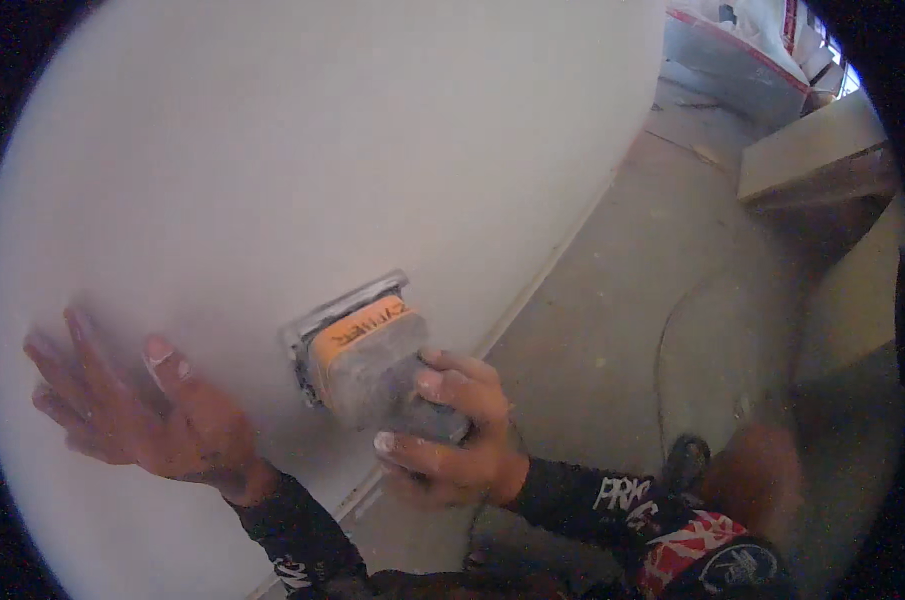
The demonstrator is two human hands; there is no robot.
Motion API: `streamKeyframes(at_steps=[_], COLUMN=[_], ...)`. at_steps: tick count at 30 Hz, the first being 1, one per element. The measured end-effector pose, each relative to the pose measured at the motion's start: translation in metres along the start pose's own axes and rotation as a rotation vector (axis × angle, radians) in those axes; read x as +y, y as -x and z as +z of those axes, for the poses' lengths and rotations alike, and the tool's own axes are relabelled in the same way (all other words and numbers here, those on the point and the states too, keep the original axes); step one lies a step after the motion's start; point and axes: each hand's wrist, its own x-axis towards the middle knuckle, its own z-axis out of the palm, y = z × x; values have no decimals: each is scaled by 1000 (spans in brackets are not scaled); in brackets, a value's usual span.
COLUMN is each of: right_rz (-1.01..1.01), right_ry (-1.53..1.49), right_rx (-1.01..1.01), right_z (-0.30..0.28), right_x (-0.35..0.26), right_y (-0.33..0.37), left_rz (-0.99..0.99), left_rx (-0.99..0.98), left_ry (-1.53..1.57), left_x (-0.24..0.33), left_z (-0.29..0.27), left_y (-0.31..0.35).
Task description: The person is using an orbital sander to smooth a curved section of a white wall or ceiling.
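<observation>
A palm sander (365, 360) with an orange band and a dusty grey body is held by my right hand (478, 425), fingers and thumb wrapped round its rear end. Its flat pad faces the smooth white wall (373, 130) and appears to lie against it. To the left, my left hand (158, 405) has its fingers spread over the wall, palm toward the surface, with nothing in it. Pale dust shows on the fingertips of both hands. Black sleeves cover my two forearms.
The wall's lower edge runs diagonally along the dusty grey floor (613, 310). A thin cord (661, 370) lies on that floor. Pale block-like pieces (813, 150) stand at the right, and a red-edged, white-covered object (738, 55) is farther back. My shoe (687, 460) shows lower right.
</observation>
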Motion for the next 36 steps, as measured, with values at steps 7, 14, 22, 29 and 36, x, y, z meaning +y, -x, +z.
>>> streamKeyframes(at_steps=[7, 14, 22, 29, 36], right_rz=[203, 370, 774, 509, 348], right_ry=[228, 171, -295, 153, -55], right_rx=[298, 632, 953, 655, 480], right_z=[-14, -58, -62, 83, 117], right_x=[47, 105, 107, -62, -110], right_y=[-58, -94, -70, 75, 127], left_rz=[-31, 32, 137, 204, 363], left_rx=[-23, -77, -106, -154, -230], left_ry=[-61, -167, -245, -330, -413], left_x=[-38, -74, -136, -205, -238], left_z=[-6, -45, -95, -131, -147], left_y=[7, 59, 113, 167, 249])
